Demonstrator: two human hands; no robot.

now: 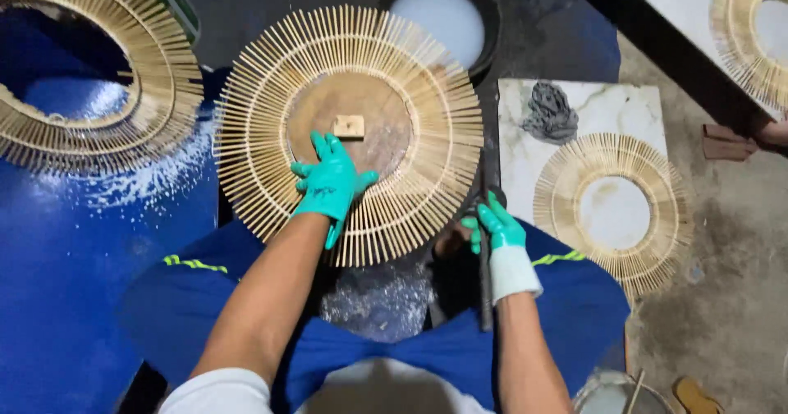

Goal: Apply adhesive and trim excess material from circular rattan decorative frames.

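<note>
A round sunburst frame of thin bamboo sticks (410, 77) lies in front of me, with a brown disc (328, 110) and a small wooden block (349, 125) at its centre. My left hand (328, 180), in a teal glove, presses flat on the sticks at the frame's lower middle. My right hand (497, 225), also teal-gloved, grips a dark thin tool (485, 287) upright beside the frame's lower right edge. My knees in blue trousers sit below the frame.
A second sunburst ring (156, 77) lies at the upper left on a blue surface dusted with white powder. A smaller ring (611, 209) rests on a marble tile (525, 110) with a grey lump (552, 112). A black bowl of white liquid (484, 20) stands behind.
</note>
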